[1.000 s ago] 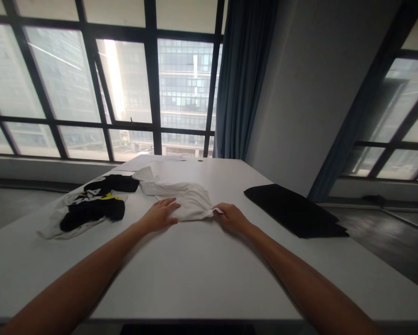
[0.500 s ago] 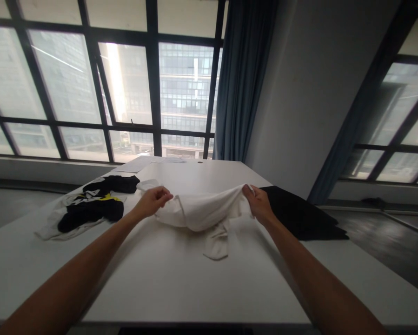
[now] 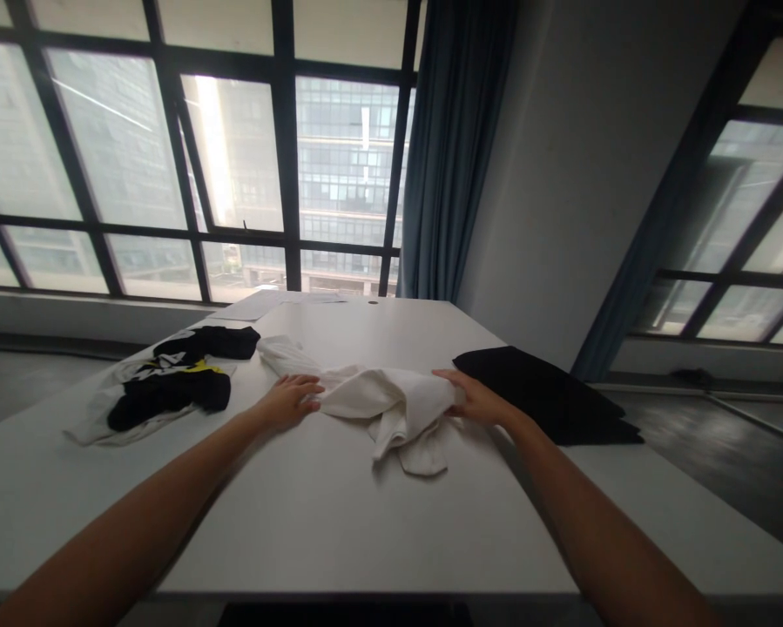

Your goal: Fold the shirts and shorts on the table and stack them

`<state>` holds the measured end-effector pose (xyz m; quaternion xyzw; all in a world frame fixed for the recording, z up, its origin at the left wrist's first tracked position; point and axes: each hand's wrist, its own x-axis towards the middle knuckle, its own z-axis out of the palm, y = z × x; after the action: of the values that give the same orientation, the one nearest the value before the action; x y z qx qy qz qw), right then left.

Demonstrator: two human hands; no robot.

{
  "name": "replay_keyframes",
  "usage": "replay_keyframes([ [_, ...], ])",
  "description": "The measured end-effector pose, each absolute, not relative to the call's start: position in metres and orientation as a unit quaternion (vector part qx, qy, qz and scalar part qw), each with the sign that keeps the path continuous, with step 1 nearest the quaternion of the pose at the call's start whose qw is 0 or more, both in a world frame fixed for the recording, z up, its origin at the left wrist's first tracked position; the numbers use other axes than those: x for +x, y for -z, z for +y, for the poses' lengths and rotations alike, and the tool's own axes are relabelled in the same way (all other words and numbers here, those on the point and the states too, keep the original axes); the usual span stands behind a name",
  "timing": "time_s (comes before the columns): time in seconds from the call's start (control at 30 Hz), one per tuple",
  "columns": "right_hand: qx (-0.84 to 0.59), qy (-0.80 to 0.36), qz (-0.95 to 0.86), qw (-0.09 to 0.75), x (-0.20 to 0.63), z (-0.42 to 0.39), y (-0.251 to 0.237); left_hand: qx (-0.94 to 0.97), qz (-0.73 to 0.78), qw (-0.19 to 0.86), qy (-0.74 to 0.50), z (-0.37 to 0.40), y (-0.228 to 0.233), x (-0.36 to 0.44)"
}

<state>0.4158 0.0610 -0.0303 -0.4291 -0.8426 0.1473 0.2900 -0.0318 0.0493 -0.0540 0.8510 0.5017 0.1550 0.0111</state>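
Nearby, a black-and-white garment with a yellow stripe (image 3: 162, 392) is lying crumpled on the left part of the white table (image 3: 339, 531), well apart from the hands; a flat black folded cloth (image 3: 548, 396) is lying to the right, just beside the right hand. Sheets of paper (image 3: 266, 305) are resting at the far edge, under the window; a blue curtain (image 3: 449, 148) is hanging behind. Nothing is standing between the hands and the white garment (image 3: 384, 401), which is lying bunched at mid-table between them.

Both arms are reaching forward, low over the tabletop. Left hand (image 3: 293, 399) is lying palm down, fingers curled onto the garment's left end. Right hand (image 3: 473, 399) is pressing its right end, fingers together; whether either is pinching cloth, cannot tell.

Half a second ago both hands were holding the garment up, sagging between them; now it is down on the table, hands lowered with it
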Motion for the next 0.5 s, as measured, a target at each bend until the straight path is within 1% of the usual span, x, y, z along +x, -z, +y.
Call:
replay_keyframes([
  [0.07, -0.383, -0.141, -0.859, 0.307, 0.400, 0.055, 0.028, 0.862, 0.489, 0.034, -0.129, 0.055, 0.057, -0.038],
  [0.17, -0.376, -0.177, -0.858, 0.302, 0.383, 0.049, 0.022, 0.872, 0.468, 0.047, -0.136, 0.059, 0.057, -0.043],
  [0.23, -0.384, -0.217, -0.844, 0.305, 0.381, 0.044, 0.016, 0.866, 0.466, 0.028, -0.177, 0.060, 0.057, -0.043],
  [0.33, -0.398, -0.278, -0.806, 0.339, 0.386, 0.033, 0.004, 0.843, 0.485, -0.004, -0.233, 0.059, 0.050, -0.043],
  [0.43, -0.404, -0.370, -0.760, 0.351, 0.394, 0.026, -0.007, 0.822, 0.501, -0.014, -0.270, 0.057, 0.029, -0.047],
  [0.5, -0.409, -0.405, -0.721, 0.385, 0.398, 0.028, -0.008, 0.790, 0.509, -0.034, -0.339, 0.056, 0.012, -0.052],
])
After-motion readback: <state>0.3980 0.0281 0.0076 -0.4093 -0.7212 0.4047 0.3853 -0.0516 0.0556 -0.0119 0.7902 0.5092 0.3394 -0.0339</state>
